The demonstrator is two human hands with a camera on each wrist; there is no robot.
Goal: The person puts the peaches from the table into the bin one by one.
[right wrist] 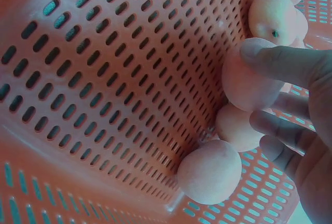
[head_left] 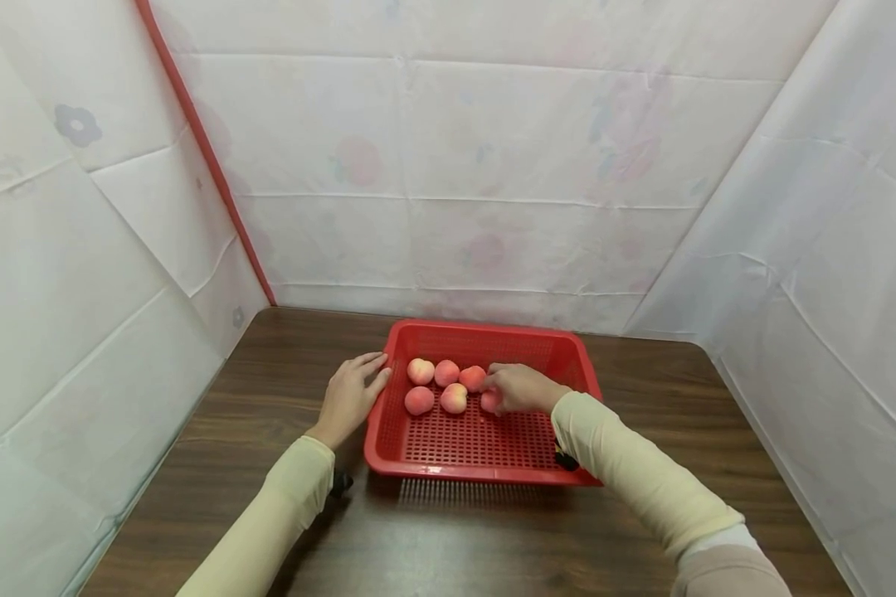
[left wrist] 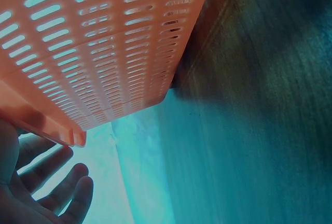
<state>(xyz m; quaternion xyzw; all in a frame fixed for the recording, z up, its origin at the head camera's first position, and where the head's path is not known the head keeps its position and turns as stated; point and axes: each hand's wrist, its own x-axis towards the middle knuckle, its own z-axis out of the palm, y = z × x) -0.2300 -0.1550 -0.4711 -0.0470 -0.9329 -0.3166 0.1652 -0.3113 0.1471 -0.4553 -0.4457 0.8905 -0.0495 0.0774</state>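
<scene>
A shallow red plastic basket (head_left: 485,475) with slotted walls holds several pink-and-yellow peaches. My right hand (head_left: 521,387) is inside it, pinching a peach (right wrist: 248,81) between the thumb and fingers. Beside that fruit in the head view lie another peach (head_left: 473,379) and a two-toned peach (head_left: 454,398). A further peach (right wrist: 209,172) rests near the basket wall in the right wrist view. At the left rim is my left hand (head_left: 348,400), its fingers (left wrist: 46,169) loosely extended and spread; the thumb's contact with the rim is hidden.
The basket stands on a dark wood-grain table (head_left: 269,398), close to its back edge. White patterned sheeting (head_left: 448,149) hangs behind and on both sides, with a red strip (head_left: 209,157) running along the back left corner.
</scene>
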